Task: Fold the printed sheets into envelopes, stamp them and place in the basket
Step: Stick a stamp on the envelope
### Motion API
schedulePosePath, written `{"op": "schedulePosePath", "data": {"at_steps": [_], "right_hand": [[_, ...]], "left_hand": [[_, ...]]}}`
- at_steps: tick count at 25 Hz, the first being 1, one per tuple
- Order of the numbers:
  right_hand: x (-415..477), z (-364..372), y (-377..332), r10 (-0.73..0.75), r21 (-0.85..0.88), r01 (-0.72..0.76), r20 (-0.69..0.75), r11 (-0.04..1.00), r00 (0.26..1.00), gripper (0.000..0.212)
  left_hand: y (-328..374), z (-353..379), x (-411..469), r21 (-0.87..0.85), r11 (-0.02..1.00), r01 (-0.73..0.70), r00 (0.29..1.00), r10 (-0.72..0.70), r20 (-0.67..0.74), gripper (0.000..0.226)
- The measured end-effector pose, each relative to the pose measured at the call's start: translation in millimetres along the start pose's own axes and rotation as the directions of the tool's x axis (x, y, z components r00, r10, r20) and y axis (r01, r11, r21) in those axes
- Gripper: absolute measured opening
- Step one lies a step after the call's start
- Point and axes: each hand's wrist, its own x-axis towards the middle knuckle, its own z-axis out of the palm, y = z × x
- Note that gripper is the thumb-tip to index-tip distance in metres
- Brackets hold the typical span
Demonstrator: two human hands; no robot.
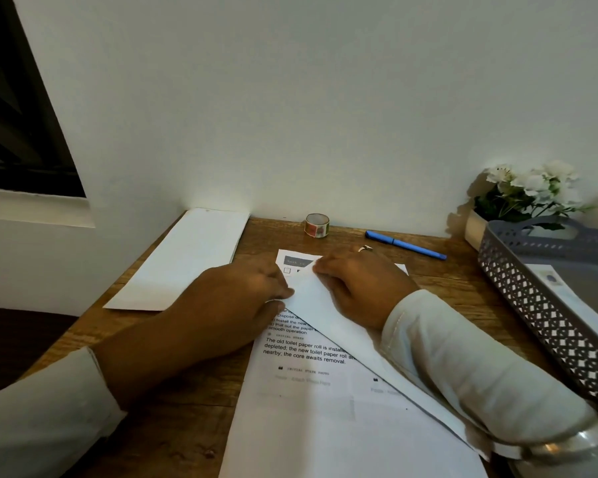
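Far left: one white paper stack (pixel 183 257), untouched.
Left hand (pixel 235 298): fingers bent, tips at flap edge; pinch or press, I cannot tell.
Printed sheet (pixel 325 401), near centre on desk (pixel 173 426): one corner flap turned over, first fold in progress by my read.
Right hand (pixel 356 288): fingers spread flat, pressing flap down.
Far centre: one tape roll (pixel 317 225), one blue pen (pixel 404 244), both idle.
Right: one basket (pixel 539 305), one stamped envelope (pixel 563 291) inside, I judge.
Left to do: remaining folds, stamp, place in basket.
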Motion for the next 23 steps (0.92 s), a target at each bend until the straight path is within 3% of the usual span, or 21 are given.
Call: {"op": "schedulePosePath", "data": {"at_steps": [4, 9, 11, 16, 18, 21, 23], "right_hand": [[-5.9, -0.4, -19.0, -0.150, 0.056, 0.149, 0.008, 0.987, 0.989, 0.039], [0.3, -1.0, 3.7, 0.064, 0.044, -0.062, -0.062, 0.997, 0.996, 0.035], [0.9, 1.1, 5.6, 0.063, 0.022, -0.062, -0.046, 0.998, 0.997, 0.032], [0.9, 10.5, 6.3, 0.058, 0.111, -0.047, -0.104, 0.993, 0.993, 0.037], [2.4, 13.2, 7.7, 0.047, 0.114, -0.033, -0.124, 0.993, 0.991, 0.037], [2.4, 14.0, 6.4, 0.031, 0.109, -0.017, -0.133, 0.994, 0.991, 0.037], [2.5, 13.7, 7.8, 0.020, 0.113, -0.006, -0.125, 0.994, 0.992, 0.036]], "left_hand": [[1.3, -0.2, 4.0, -0.022, 1.000, 0.005, 1.000, -0.005, -0.006, 0.035], [-0.2, -3.9, 1.0, -0.057, 0.998, 0.016, 1.000, -0.015, 0.019, 0.037], [-1.3, -3.8, 4.2, -0.051, 0.998, 0.030, 1.000, -0.029, 0.010, 0.037], [-0.4, 0.4, 43.9, -0.093, 0.983, 0.157, 0.984, -0.164, -0.064, 0.011], [-5.2, 11.5, 72.0, -0.062, 0.982, 0.180, 0.972, -0.187, -0.140, 0.020], [-16.8, 29.6, 114.0, 0.039, 0.965, 0.258, 0.959, -0.251, -0.131, 0.064], [-20.6, 40.7, 131.6, 0.076, 0.955, 0.285, 0.954, -0.276, -0.116, 0.068]]}}
